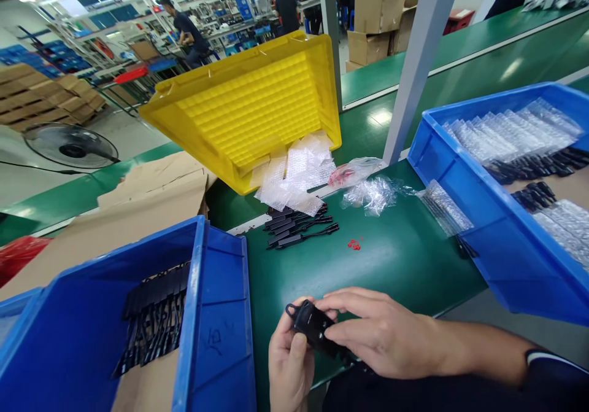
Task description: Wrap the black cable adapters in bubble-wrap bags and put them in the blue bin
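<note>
My left hand [291, 360] grips a small black plastic device [317, 329] with a loop at one end, close to the front of the green table. Small shiny spots show on its upper face. My right hand [375, 332] reaches over from the right, its fingers closed onto the device's far end and face. Whether the fingertips also hold a tiny part is hidden. Beyond the hands lie tiny red pieces [354, 244]. Several similar black devices with cables [299, 231] lie in a row behind them, partly under bubble wrap [299, 175].
At left, a blue bin [223, 314] holds black cabled devices. Another blue bin [497, 234] at right holds bubble-wrapped ones, with one wrapped packet [445, 208] leaning outside. A tilted yellow tray [243, 111], crumpled plastic bags [372, 194] and a grey post [421, 62] stand behind.
</note>
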Demonstrator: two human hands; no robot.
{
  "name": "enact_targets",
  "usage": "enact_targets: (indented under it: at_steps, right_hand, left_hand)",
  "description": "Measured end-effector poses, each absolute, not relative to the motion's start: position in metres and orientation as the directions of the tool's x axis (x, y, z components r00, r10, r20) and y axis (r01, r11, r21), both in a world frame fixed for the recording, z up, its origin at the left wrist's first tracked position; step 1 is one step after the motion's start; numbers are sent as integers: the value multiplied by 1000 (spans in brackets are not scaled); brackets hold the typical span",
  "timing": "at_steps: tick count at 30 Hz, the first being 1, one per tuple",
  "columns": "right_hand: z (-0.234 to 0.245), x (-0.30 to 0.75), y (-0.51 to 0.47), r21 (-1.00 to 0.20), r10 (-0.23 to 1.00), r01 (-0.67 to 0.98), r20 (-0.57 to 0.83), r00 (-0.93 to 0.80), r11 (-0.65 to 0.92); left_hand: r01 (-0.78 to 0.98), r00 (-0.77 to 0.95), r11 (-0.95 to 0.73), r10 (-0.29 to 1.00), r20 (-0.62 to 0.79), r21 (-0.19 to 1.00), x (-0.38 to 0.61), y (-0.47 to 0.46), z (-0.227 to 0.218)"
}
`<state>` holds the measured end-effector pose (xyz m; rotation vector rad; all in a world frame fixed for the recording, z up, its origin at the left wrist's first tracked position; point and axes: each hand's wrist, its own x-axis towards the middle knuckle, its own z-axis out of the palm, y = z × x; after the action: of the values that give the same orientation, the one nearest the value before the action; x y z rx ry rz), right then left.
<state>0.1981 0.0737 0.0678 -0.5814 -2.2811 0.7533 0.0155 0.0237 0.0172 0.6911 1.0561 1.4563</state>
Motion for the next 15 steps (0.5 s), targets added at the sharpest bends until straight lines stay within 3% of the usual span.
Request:
enact_targets:
  at_steps: [7, 15]
  right_hand:
    - [69, 192, 81, -651, 631, 208, 526, -571, 730]
    - [67, 186, 86, -721, 671, 211, 440, -597, 660]
  left_hand:
    - [-396, -161, -8, 985, -61, 918, 22, 22, 21]
    - [-351, -30, 63, 996, -79, 934, 20, 15, 17]
